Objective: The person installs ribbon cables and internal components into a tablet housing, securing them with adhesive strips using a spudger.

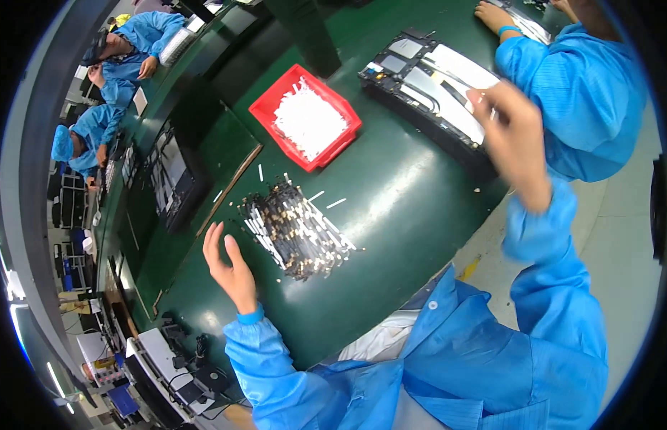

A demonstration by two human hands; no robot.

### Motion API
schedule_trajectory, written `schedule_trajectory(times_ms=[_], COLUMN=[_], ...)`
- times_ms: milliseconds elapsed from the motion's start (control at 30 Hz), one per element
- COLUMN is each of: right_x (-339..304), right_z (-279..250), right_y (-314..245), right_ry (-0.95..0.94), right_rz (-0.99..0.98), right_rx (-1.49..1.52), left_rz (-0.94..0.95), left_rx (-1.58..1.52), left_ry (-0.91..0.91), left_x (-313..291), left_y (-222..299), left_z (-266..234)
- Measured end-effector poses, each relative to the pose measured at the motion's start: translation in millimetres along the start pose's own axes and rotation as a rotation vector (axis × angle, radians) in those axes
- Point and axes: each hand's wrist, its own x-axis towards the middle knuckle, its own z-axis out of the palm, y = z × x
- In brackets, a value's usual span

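Note:
My left hand (232,269) is open, its fingers apart, just left of a pile of thin strips (298,229). These strips are black and white with gold-coloured ends and lie in a rough block on the green table; their exact kind is unclear. My right hand (516,140) is raised over the near right end of a stack of flat black-framed parts (419,89) with white and grey panels. Its fingers are curled together and slightly blurred. Whatever they pinch is too small to make out.
Beyond the pile stands a red plastic bin (265,113) of small white pieces. A few loose white strips lie between them on the green table (391,251). Another dark stack (177,179) sits at the left. A co-worker's blue sleeve (555,79) is close at the right.

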Motion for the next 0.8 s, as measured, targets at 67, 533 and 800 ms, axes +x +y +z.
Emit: schedule_trajectory(times_ms=[67, 533, 800], right_x=[31.2, 77.7, -21.2], right_z=[-17.4, -16.7, -65.7], right_y=[58.5, 118.9, 59.8], right_ry=[0.039, -0.707, -0.608], right_rz=[-0.069, 0.287, 0.414], right_rx=[-0.170, -0.351, -0.064], left_rz=[-0.090, -0.927, -0.631], left_rx=[-0.241, -1.443, -0.852], left_ry=[0.058, -0.792, -0.766], left_x=[-16.0, -50.7, -74.8], left_y=[28.8, 206.5, 202.6], left_z=[9.1, 160.3, 131.8])
